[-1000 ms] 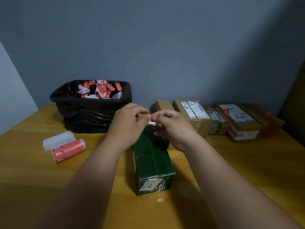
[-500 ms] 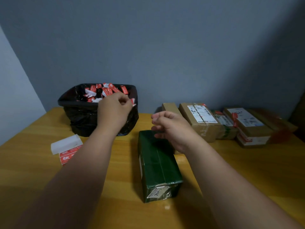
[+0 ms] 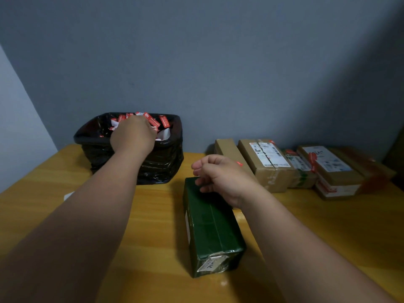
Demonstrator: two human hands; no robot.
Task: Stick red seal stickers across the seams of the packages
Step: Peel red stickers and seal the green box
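My left hand (image 3: 133, 136) over bin (image 3: 166, 158), grip unclear. My right hand (image 3: 220, 176) pinches red sticker (image 3: 239, 164) above green package (image 3: 209, 228).

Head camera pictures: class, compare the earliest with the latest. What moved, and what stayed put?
The left hand left the right hand and went away to the black-lined bin, now over its paper scraps. The right hand stayed above the green package's far end, a red sticker at its fingers. Green package and brown parcels unmoved.
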